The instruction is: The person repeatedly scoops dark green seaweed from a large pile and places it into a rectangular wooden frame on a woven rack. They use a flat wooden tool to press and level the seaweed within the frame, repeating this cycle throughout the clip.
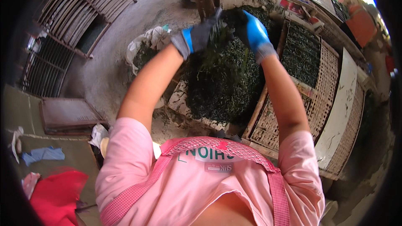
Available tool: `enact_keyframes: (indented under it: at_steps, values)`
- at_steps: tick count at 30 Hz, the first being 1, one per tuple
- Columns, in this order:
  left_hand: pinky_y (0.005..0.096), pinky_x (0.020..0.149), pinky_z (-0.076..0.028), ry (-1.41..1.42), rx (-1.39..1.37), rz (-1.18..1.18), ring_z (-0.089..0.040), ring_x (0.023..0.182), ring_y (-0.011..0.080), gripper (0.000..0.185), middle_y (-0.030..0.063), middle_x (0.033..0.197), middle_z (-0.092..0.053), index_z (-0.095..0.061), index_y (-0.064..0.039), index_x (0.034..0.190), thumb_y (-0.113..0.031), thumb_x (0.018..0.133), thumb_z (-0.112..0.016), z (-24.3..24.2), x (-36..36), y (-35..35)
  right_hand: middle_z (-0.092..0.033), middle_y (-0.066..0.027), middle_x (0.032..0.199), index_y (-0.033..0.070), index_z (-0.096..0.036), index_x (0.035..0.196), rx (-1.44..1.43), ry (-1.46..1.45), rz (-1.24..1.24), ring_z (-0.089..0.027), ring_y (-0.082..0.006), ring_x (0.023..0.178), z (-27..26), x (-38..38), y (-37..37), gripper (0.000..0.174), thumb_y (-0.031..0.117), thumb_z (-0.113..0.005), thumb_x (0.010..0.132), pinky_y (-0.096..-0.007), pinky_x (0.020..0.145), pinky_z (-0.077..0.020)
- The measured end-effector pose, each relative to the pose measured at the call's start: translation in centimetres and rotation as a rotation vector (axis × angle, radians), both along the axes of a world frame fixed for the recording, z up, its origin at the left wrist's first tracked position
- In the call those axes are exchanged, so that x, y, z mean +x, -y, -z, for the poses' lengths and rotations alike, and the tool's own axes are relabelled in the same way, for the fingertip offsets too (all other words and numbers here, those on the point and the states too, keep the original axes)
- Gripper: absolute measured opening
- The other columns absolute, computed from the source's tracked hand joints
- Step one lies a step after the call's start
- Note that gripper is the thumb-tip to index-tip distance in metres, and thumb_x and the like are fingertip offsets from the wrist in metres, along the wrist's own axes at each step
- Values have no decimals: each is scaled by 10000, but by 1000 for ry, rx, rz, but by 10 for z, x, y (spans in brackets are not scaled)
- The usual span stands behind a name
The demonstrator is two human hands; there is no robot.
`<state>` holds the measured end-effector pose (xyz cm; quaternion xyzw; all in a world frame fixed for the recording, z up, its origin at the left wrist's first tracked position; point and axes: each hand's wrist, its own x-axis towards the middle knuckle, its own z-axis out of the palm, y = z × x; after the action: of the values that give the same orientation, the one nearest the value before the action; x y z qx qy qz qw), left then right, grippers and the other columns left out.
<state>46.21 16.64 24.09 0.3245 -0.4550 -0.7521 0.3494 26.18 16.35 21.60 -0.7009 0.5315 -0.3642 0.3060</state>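
A large heap of dark green shredded leaves or seaweed-like strands (226, 84) lies before me on a pale sheet. Above its far part are both my hands, in blue and dark work gloves with grey cuffs. My left hand (204, 34) is at the upper left of the heap, with loose strands blurred beside its fingers. My right hand (252, 31) is at the upper right, its dark palm side merging with a dark clump between the hands. Blur and the dark material hide the fingertips, so what each hand grips cannot be told.
Woven trays (325, 78) stand to the right, beside a tray of green strands (301, 53). A white sack (154, 37) with green material is left of the heap. Slatted racks (84, 9) stand at upper left. A person in orange (361, 25) is at upper right.
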Motion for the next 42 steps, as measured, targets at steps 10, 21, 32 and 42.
enact_keyframes:
  at_steps: [10, 21, 32, 42]
  values:
    - [147, 513, -486, 213, -975, 144, -558, 617, 17, 227, 104, 1194, -706, -667, 6, 1142, -141, 1046, -524, -114, 77, 44, -711, -237, 959, 148, -692, 1275, -226, 62, 75, -689, -426, 897, 233, -10, -52, 349, 284, -628, 960, -491, 796, -546]
    - [230, 671, -543, 188, -286, 235, -664, 838, 119, 316, 110, 1116, -692, -644, -58, 1240, -282, 1027, -574, -97, -37, -34, -659, -101, 1305, 72, -568, 1407, 377, 873, -265, -617, -230, 1188, 70, -80, -73, 552, 405, -668, 978, -398, 1024, -504]
    - [204, 431, -412, -2, 358, 552, -636, 705, 90, 293, -41, 875, -652, -663, -118, 1227, -308, 1006, -634, 123, -298, -160, -639, -37, 1250, 41, -382, 1563, 172, 1521, 61, -601, -155, 1115, 127, -369, -227, 499, 247, -389, 1108, -374, 1025, -479]
    - [383, 623, -499, 937, -129, 1007, -578, 687, 199, 379, 71, 955, -723, -613, -91, 1401, -219, 1051, -541, 215, -381, -38, -699, -57, 865, 12, -682, 1217, 429, 214, 1051, -592, -131, 646, 184, -520, -272, 299, 189, -692, 976, -270, 557, -467]
